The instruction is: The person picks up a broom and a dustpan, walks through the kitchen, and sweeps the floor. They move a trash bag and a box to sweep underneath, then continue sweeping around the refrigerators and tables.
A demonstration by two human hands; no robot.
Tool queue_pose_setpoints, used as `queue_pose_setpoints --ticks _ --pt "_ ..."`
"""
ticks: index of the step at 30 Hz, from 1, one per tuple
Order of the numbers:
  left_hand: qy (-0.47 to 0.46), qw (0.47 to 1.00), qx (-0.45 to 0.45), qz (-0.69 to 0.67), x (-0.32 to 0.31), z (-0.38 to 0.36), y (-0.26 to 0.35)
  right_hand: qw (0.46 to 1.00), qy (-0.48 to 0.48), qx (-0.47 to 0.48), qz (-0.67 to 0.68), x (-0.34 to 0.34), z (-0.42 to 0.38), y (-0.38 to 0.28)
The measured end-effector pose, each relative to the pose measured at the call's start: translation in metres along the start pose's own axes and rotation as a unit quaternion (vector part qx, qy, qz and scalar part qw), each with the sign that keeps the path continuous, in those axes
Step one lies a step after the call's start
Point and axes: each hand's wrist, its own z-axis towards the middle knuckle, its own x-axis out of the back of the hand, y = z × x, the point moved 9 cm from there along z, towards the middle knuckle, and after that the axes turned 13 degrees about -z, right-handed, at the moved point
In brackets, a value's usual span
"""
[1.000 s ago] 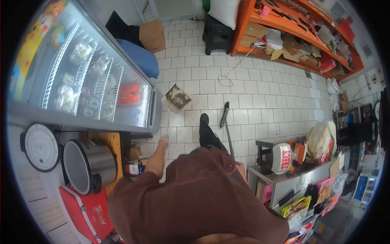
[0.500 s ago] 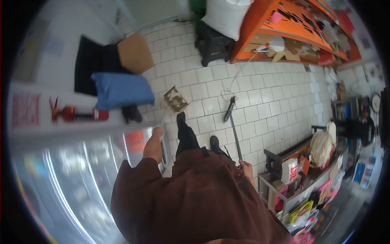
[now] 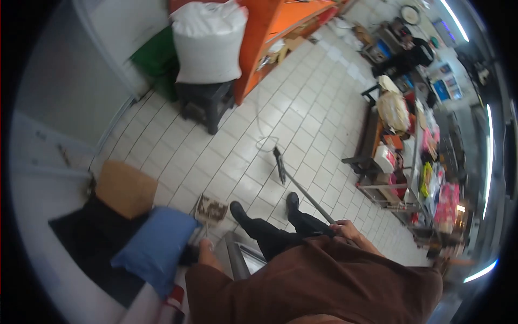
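Note:
My right hand [image 3: 348,231] is closed round the upper end of a broom's grey handle. The broom [image 3: 307,194] slants away from me, its narrow dark head [image 3: 279,166] down on the tiles ahead of my feet. At lower left, my left hand [image 3: 206,252] is closed at the thin handle of a dustpan, with the fingers partly hidden. The dustpan [image 3: 212,209] lies on the floor beside my left shoe, brown and white speckled inside. A loose pale cord [image 3: 266,143] curls on the tiles just beyond the broom head.
A blue package [image 3: 156,243] and a cardboard box [image 3: 125,189] lie at left. A white sack [image 3: 209,43] sits on a black stool [image 3: 208,102] beside an orange shelf [image 3: 253,59]. A cluttered metal rack [image 3: 388,191] stands at right; another person [image 3: 413,56] is farther back.
My view has turned, so the glass-fronted cabinet has mostly left the frame and the sack is nearer. Both hands keep their holds. The dustpan now lies closer to my left shoe.

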Motion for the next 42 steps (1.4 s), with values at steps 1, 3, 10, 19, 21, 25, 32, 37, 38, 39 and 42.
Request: queue_pose_setpoints --ticks 1,3,10,19,21,25,32,37,38,39,42 --pt "-0.006 1.000 -0.002 0.018 0.016 -0.011 0.001 0.999 -0.006 0.001 -0.032 -0.003 -0.002 -0.001" --pt "0.021 0.998 0.003 -0.054 0.032 0.029 -0.019 0.999 -0.020 -0.024 -0.037 -0.010 -0.014 -0.011" --pt "0.370 0.887 -0.263 -0.081 0.191 -0.011 0.071 0.997 0.024 -0.064 0.029 -0.027 -0.006 0.065" --pt "0.137 0.882 -0.320 -0.318 0.193 -0.098 0.388 0.530 -0.074 -0.073 0.842 -0.060 -0.006 0.181" --pt "0.157 0.935 -0.291 -0.127 0.155 -0.094 0.457 0.546 0.051 0.128 0.826 -0.048 0.011 0.248" --pt "0.135 0.932 -0.329 0.075 0.057 -0.074 0.568 0.345 0.037 0.102 0.932 -0.026 -0.001 0.334" --pt "-0.078 0.986 -0.108 0.098 -0.181 -0.097 0.645 0.079 0.188 0.059 0.977 0.004 -0.026 0.512" --pt "-0.080 0.903 -0.096 0.412 -0.270 -0.072 0.735 -0.053 0.191 0.138 0.970 0.079 -0.040 0.642" --pt "-0.052 0.904 -0.040 0.422 -0.288 -0.069 0.760 -0.070 0.190 0.166 0.965 0.094 -0.039 0.667" --pt "-0.034 0.899 -0.003 0.436 -0.307 -0.062 0.789 -0.075 0.204 0.168 0.961 0.104 -0.040 0.692" --pt "-0.010 0.858 0.014 0.513 -0.391 -0.002 0.884 0.002 0.213 0.112 0.971 0.107 -0.039 0.745"
